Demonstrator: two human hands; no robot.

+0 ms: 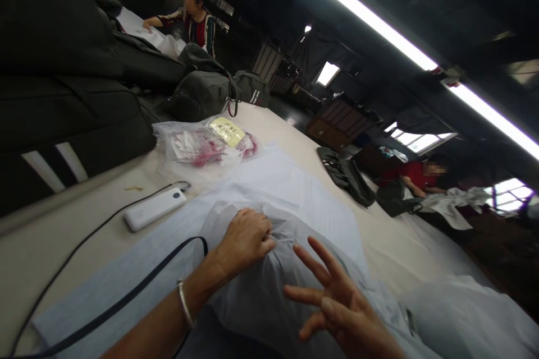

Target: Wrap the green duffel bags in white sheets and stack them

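Observation:
My left hand [248, 235] is closed on a gathered part of a thin, translucent whitish bag [256, 291] at the lower middle of the head view. Just right of it, my right hand [332, 291] is held above the same bag with its fingers spread and nothing in them. Something dark shows faintly through the bag at the bottom. Under the bag lie pale bluish-white sheets [311, 196]. A dark strap [147, 280] runs across the sheets beside my left forearm.
A white power bank [155, 208] with a black cable and a clear bag of labels [202, 148] lie beyond. Dark bags [71, 140] are piled at the left. Two people work farther off, one at the upper left, one at the right. More translucent plastic [471, 314] lies lower right.

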